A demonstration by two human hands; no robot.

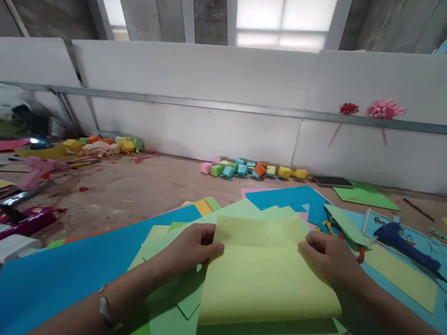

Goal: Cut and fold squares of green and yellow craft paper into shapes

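Note:
A pale yellow sheet of paper [270, 274] is held up between my two hands, its near part curved over and a crease line running across its upper part. My left hand [195, 247] pinches its left edge between thumb and fingers. On the upper right edge, my right hand [325, 254] is closed in a pinch. Beneath the sheet lies a pile of light green papers [169, 315], with a large blue sheet [67, 273] under them reaching out to the left.
Small paper cubes [240, 169] line the table's back edge by a black phone [333, 182]. To the right lie a blue glue gun [406, 246] and scissors [361, 254]. A pink glue gun [35, 171], pens and a purple case [11, 229] are at left.

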